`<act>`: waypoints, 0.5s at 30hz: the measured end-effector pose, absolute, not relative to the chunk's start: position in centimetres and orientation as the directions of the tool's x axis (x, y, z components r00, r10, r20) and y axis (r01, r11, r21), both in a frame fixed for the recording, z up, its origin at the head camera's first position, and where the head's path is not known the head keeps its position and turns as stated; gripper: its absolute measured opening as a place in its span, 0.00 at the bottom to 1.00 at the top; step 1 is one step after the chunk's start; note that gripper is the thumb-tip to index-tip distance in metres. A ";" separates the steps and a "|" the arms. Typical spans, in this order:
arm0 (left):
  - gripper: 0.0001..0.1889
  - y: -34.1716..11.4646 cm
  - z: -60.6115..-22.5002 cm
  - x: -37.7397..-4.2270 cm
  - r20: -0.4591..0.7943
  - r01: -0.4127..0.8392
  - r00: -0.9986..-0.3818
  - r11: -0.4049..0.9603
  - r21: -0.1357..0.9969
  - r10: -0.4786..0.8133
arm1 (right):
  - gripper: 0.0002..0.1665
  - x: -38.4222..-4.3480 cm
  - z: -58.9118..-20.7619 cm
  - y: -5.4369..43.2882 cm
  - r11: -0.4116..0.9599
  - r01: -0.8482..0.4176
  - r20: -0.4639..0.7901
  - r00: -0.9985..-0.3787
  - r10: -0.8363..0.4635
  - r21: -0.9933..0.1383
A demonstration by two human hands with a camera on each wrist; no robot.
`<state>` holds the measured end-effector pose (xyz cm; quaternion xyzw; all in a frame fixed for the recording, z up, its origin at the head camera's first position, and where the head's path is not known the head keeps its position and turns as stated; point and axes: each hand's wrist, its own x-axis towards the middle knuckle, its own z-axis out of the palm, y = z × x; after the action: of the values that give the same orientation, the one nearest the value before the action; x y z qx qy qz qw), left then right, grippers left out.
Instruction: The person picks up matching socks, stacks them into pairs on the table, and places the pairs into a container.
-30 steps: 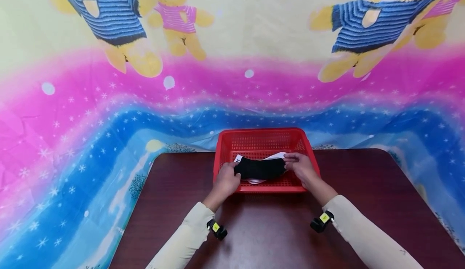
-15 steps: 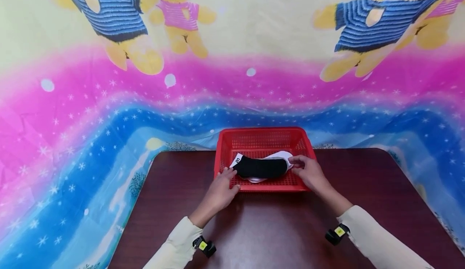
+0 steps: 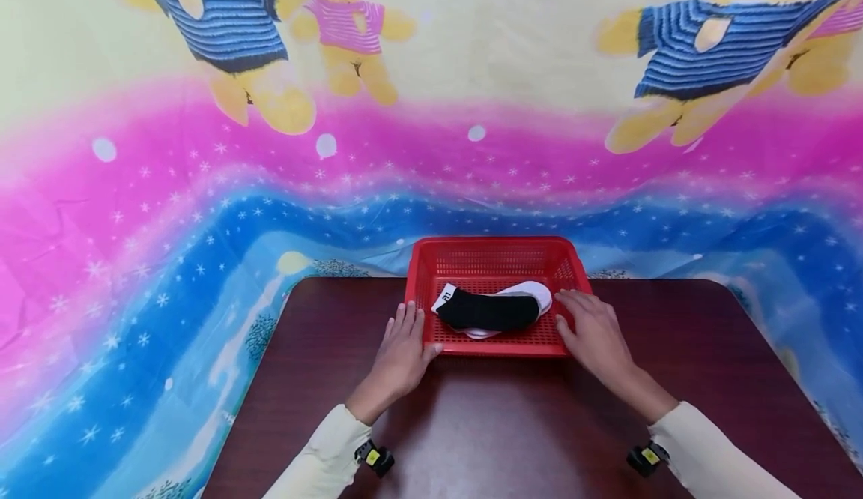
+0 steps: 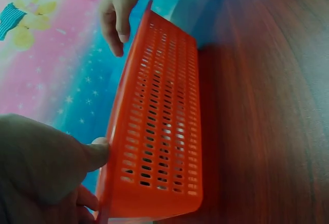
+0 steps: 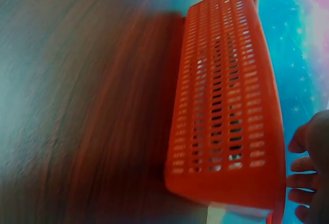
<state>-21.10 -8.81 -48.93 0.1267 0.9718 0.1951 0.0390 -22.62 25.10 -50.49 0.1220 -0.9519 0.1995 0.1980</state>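
Note:
A red perforated plastic basket [image 3: 502, 350] stands on the table, with a black sock [image 3: 492, 312] that has a white lettered cuff lying on top of a white sock [image 3: 537, 291] inside it. My left hand [image 3: 399, 353] lies along the left side, fingers extended, its thumb at the front left corner. In the left wrist view that thumb [image 4: 97, 152] meets the basket rim [image 4: 114, 116]. On the opposite side, my right hand [image 3: 598, 334] reaches over the right rim with fingers extended. The right wrist view shows its fingertips [image 5: 303, 182] right beside the rim.
The dark brown wooden table [image 3: 472, 424] extends in front of and beside the basket. Behind it hangs a colourful cloth [image 3: 431, 162] printed with bears. A black wrist device [image 3: 374, 457] is worn at each sleeve cuff.
Both hands have let go of the black sock, which now lies flat in the basket. They have moved outward to the basket's left and right sides.

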 end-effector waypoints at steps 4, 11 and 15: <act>0.40 -9.0 -49.0 -21.2 -0.015 0.221 -0.968 0.883 0.413 0.250 | 0.28 -22.6 -50.7 26.0 0.903 -0.316 0.459 -0.874 -0.158 -0.292; 0.38 -10.9 -48.3 -23.0 0.004 0.149 -0.987 0.904 0.400 0.161 | 0.27 -23.6 -49.7 28.6 0.920 -0.262 0.442 -0.890 -0.113 -0.291; 0.37 -12.8 -48.2 -24.4 0.044 0.102 -0.995 0.928 0.357 0.092 | 0.25 -24.7 -48.9 30.4 0.923 -0.232 0.416 -0.905 -0.089 -0.307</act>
<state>-24.39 -12.76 -48.17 0.0494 0.9819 0.1825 -0.0134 -24.70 30.40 -48.92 0.0835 -0.9597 0.1774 0.2012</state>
